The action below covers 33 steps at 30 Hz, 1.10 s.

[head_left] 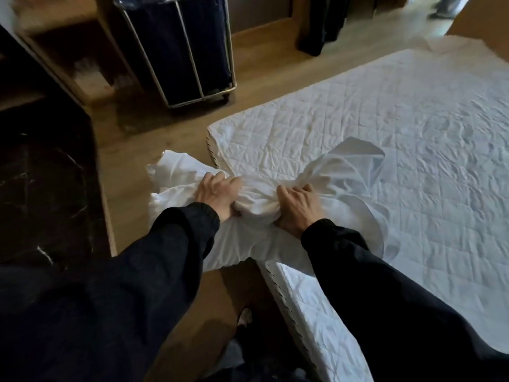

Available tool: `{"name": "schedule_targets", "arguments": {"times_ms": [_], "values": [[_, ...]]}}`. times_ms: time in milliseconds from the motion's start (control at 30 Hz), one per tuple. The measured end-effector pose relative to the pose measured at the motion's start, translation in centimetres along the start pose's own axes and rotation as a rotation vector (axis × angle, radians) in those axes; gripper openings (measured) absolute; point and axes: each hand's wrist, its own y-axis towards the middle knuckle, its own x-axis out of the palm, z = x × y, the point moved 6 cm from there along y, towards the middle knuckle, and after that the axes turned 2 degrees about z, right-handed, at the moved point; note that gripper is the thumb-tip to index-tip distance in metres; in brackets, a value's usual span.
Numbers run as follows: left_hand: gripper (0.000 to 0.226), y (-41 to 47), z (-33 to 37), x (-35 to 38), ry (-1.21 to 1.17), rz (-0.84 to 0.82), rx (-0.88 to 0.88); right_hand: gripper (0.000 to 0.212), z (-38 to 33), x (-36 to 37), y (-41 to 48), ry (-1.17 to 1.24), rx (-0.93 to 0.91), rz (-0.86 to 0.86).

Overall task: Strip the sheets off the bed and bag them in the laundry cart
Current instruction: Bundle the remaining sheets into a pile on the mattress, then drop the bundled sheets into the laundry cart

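Note:
A white sheet (256, 241) is bunched into a bundle on the near corner of the bed (385, 139), whose quilted white mattress pad lies bare. My left hand (219, 193) grips the bundle's left side, where loose folds spill over the mattress edge. My right hand (298, 206) clutches the bundle's right side, and a flap of sheet fans out beyond it. Across the wooden floor stands the laundry cart (181, 48), a metal frame with a dark blue bag, beyond the bed's corner.
A dark marble-patterned counter (41, 175) runs along the left. Wooden floor (154, 128) lies between bed, counter and cart. Dark hanging cloth (322, 23) is at the back, with a wooden wall panel behind the cart. My dark sleeves fill the foreground.

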Motion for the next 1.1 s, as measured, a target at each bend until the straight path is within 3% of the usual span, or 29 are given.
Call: {"name": "schedule_targets", "arguments": {"times_ms": [267, 500, 733, 1100], "values": [[0.032, -0.5, -14.3, -3.7, -0.058, 0.071, -0.237, 0.047, -9.2, -2.1, 13.5, -0.046, -0.203, 0.077], [0.035, 2.9, -23.8, -3.0, -0.084, 0.11, -0.338, 0.066, -13.2, -1.8, 24.0, -0.066, -0.342, 0.179], [0.04, 11.2, -33.0, -2.3, -0.061, 0.06, -0.368, 0.047, -14.5, -0.4, 36.7, -0.009, -0.361, 0.168], [0.036, 24.2, -48.6, -3.0, -0.05, 0.102, -0.422, 0.043, -16.9, -0.3, 57.8, -0.052, -0.406, 0.131]]}}
